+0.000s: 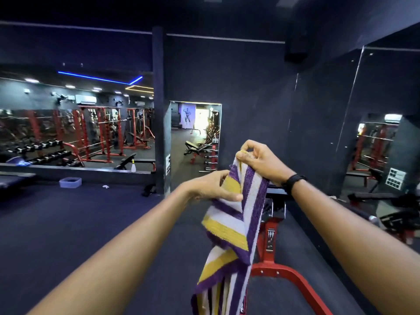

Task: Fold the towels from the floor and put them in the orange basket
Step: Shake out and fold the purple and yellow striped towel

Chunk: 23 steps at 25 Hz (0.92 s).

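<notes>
A striped towel (236, 214) in purple, white and yellow is held up in mid-air, well above the dark floor (68, 235). Its top corner is pinched by the right hand (261, 160), the fingers (244, 155) being curled tightly round the cloth at the highest point. Lower down and to the side, an edge of the same towel is gripped by the left hand (211, 187), the thumb being pressed against the fabric while the other fingers are wrapped behind it. The rest of the cloth is left to hang, bunched and twisted, past the bottom of the view.

The towel is probably held high so that its weight can draw it straight and its edges can be found; the lower hand seems to be placed for sliding along the edge toward a second corner. Folding is judged to be at its beginning, since no clean fold is yet visible.

A red-framed bench (272, 253) is seen just behind the hanging cloth. Mirrors, red racks (100, 133) and a pale tub (70, 182) on the floor are seen farther off. No orange basket is seen in this view.
</notes>
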Tool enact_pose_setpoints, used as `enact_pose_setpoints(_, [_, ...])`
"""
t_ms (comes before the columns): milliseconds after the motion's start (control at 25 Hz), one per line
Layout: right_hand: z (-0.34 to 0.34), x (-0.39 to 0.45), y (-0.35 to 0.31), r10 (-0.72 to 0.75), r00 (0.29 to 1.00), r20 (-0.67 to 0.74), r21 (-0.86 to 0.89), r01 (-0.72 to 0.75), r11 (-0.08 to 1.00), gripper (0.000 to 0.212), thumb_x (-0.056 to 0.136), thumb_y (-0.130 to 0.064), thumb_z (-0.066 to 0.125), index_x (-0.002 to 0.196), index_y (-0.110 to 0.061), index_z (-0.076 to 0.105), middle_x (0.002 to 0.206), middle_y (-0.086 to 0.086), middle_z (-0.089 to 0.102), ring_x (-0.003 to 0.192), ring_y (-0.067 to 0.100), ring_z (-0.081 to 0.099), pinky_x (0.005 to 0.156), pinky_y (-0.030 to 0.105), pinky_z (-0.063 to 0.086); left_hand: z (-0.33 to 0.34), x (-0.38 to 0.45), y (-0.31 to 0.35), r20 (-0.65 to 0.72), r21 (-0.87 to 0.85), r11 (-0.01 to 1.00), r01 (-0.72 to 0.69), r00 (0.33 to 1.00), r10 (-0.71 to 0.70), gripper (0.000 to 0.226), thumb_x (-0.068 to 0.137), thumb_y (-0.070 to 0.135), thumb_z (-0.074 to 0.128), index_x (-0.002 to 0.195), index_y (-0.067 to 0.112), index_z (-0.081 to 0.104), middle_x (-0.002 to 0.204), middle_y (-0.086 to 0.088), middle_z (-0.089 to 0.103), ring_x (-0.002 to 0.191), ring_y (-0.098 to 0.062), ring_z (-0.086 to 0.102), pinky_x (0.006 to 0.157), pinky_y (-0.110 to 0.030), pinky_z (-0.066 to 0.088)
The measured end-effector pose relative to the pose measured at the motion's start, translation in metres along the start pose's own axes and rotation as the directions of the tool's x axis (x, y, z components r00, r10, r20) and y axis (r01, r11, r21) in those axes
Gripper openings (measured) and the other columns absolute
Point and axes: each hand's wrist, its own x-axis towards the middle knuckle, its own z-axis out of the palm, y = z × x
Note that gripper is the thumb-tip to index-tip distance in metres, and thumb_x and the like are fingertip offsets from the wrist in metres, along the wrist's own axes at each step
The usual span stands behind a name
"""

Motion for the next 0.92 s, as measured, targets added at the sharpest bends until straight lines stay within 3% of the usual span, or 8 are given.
enact_pose_setpoints(160, [-0.001, 0.005, 0.017, 0.028, 0.992, -0.123, -0.215, -0.054, 0.975, 0.023, 0.089, -0.031, 0.066, 0.077, -0.019, 0.05, 0.067, -0.005, 0.055, 0.06, 0.01, 0.045, 0.056, 0.025, 0.037, -0.004, 0.005, -0.01, -0.175, -0.084, 0.995, -0.059, 0.984, 0.043, 0.018, 0.093, 0.005, 0.058, 0.109, -0.001, 0.058, 0.098, -0.007, 0.065, 0.087, -0.013, 0.061, 0.073, -0.021, 0.053])
enact_pose_setpoints(320, [0.011, 0.0, 0.019, 0.014, 0.971, -0.238, -0.391, -0.109, 0.914, 0.026, 0.084, -0.044, 0.065, 0.086, -0.024, 0.048, 0.087, -0.003, 0.055, 0.078, 0.016, 0.053, 0.07, 0.033, 0.044, -0.009, 0.021, -0.005, -0.518, -0.322, 0.943, -0.088, 0.849, -0.098, 0.007, 0.095, 0.007, 0.054, 0.089, 0.008, 0.056, 0.089, -0.011, 0.061, 0.078, -0.018, 0.058, 0.066, -0.027, 0.05])
enact_pose_setpoints(400, [0.026, -0.007, 0.011, -0.056, 0.979, -0.194, -0.369, -0.02, 0.929, 0.038, 0.079, -0.059, 0.061, 0.085, -0.023, 0.049, 0.087, -0.004, 0.052, 0.079, 0.014, 0.052, 0.07, 0.032, 0.044, -0.01, 0.031, 0.004, -0.597, -0.402, 0.913, -0.075, 0.777, -0.199, 0.01, 0.095, 0.005, 0.052, 0.086, 0.008, 0.056, 0.079, -0.009, 0.059, 0.068, -0.014, 0.057, 0.056, -0.023, 0.049])
enact_pose_setpoints(480, [0.041, -0.015, 0.003, -0.042, 0.999, -0.02, -0.357, 0.032, 0.933, 0.057, 0.064, -0.069, 0.064, 0.1, -0.027, 0.049, 0.099, -0.005, 0.048, 0.09, 0.013, 0.051, 0.075, 0.033, 0.045, -0.012, 0.037, 0.016, -0.633, -0.503, 0.861, -0.073, 0.71, -0.309, 0.012, 0.091, -0.003, 0.047, 0.09, 0.005, 0.056, 0.072, -0.008, 0.056, 0.061, -0.015, 0.056, 0.044, -0.021, 0.049])
enact_pose_setpoints(560, [0.046, -0.018, 0.008, 0.0, 0.986, 0.167, -0.55, 0.093, 0.83, 0.08, 0.061, -0.054, 0.076, 0.127, -0.032, 0.037, 0.119, -0.004, 0.04, 0.105, 0.014, 0.046, 0.079, 0.036, 0.047, -0.014, 0.038, 0.027, -0.627, -0.611, 0.782, -0.12, 0.677, -0.386, 0.023, 0.088, -0.011, 0.038, 0.085, 0.005, 0.055, 0.071, -0.01, 0.055, 0.06, -0.017, 0.056, 0.038, -0.024, 0.051])
enact_pose_setpoints(640, [0.046, -0.016, 0.018, -0.093, 0.979, 0.184, -0.611, 0.188, 0.769, 0.064, 0.071, -0.019, 0.07, 0.127, -0.029, 0.04, 0.118, -0.001, 0.043, 0.102, 0.021, 0.052, 0.076, 0.04, 0.051, -0.016, 0.036, 0.029, -0.611, -0.641, 0.758, -0.124, 0.68, -0.406, 0.028, 0.087, -0.014, 0.034, 0.084, 0.003, 0.055, 0.074, -0.013, 0.057, 0.058, -0.019, 0.06, 0.041, -0.027, 0.054])
enact_pose_setpoints(760, [0.039, -0.007, 0.022, -0.172, 0.977, -0.129, -0.312, 0.124, 0.942, 0.022, 0.074, -0.004, 0.052, 0.089, -0.017, 0.062, 0.081, -0.001, 0.061, 0.076, 0.015, 0.056, 0.066, 0.03, 0.047, -0.017, 0.03, 0.024, -0.597, -0.615, 0.785, -0.07, 0.692, -0.406, 0.02, 0.088, -0.009, 0.042, 0.094, 0.001, 0.057, 0.073, -0.013, 0.06, 0.043, -0.014, 0.063, 0.039, -0.026, 0.053])
enact_pose_setpoints(920, [0.039, 0.006, 0.02, 0.004, 0.981, -0.192, 0.118, 0.019, 0.993, 0.025, 0.089, -0.002, 0.054, 0.083, -0.022, 0.068, 0.082, -0.003, 0.067, 0.081, 0.009, 0.057, 0.075, 0.031, 0.047, -0.016, 0.02, 0.027, -0.617, -0.509, 0.861, 0.005, 0.695, -0.369, 0.026, 0.086, 0.005, 0.051, 0.063, 0.017, 0.048, 0.043, 0.004, 0.044, 0.031, -0.006, 0.039, 0.033, -0.014, 0.038])
